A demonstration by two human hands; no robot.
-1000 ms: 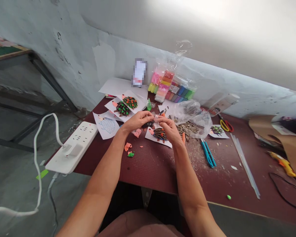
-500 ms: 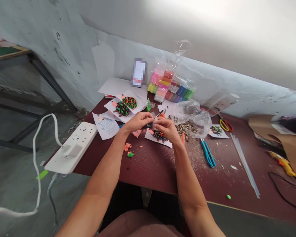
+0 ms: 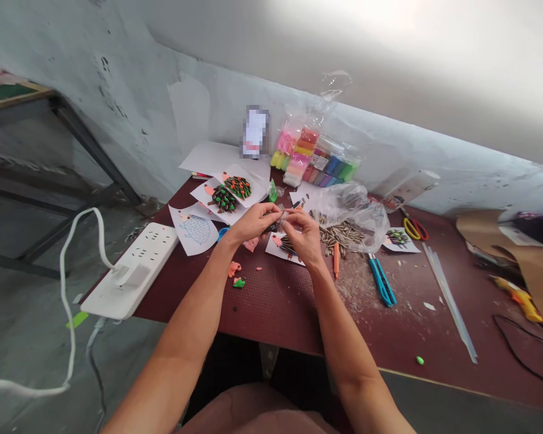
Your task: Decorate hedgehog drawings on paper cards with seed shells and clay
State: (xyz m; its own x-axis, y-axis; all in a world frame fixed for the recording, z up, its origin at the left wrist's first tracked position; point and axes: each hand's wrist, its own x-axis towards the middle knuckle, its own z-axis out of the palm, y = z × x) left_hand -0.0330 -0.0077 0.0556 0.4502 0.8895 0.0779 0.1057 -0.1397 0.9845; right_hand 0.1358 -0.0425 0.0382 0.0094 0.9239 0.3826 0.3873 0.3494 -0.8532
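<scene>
My left hand (image 3: 254, 223) is closed around a small black lump in clear plastic wrapping (image 3: 271, 228), which looks like a packet of modelling clay. The fingers of my right hand (image 3: 304, 234) pinch the wrapping at its right side. Just below the hands lies a white card with a hedgehog (image 3: 276, 246), its pink clay face showing and its seed-covered back partly hidden by my right hand. Pink clay (image 3: 251, 244) sits under my left hand. Nearer me are an orange clay lump (image 3: 234, 269) and a green-and-orange one (image 3: 239, 283).
Finished hedgehog cards (image 3: 238, 187) and a drawn hedgehog sheet (image 3: 195, 232) lie left. Striped seeds (image 3: 344, 234) spill from a clear bag (image 3: 366, 211). An orange marker (image 3: 336, 260), teal-handled cutter (image 3: 381, 280), scissors (image 3: 415, 228), glue gun (image 3: 518, 298) and power strip (image 3: 131, 271) surround the work.
My right hand has shifted slightly left and its fingers have bent more over the wrapping. The orange marker beside its wrist shows more fully, while less of the black lump is visible.
</scene>
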